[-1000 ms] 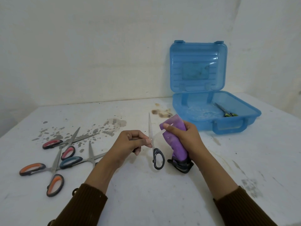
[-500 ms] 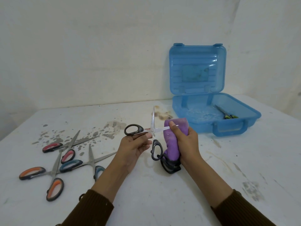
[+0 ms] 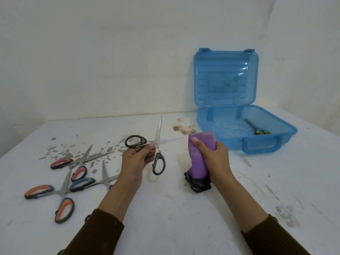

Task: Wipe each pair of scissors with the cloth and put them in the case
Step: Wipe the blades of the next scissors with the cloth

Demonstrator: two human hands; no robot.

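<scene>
Head: stained table [image 3: 165, 218] (rust, probably), white wall [image 3: 110, 61]; L hand [image 3: 137, 159] holds scissors [image 3: 156, 144], R hand [image 3: 217, 159] cloth [image 3: 198, 167].

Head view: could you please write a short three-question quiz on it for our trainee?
1. True or false: the blue case stands open.
2. The right hand grips: A) purple cloth, B) scissors, C) nothing?
3. The left hand holds the black-handled scissors; are their blades spread or closed?
Key: 1 true; 2 A; 3 spread.
</scene>
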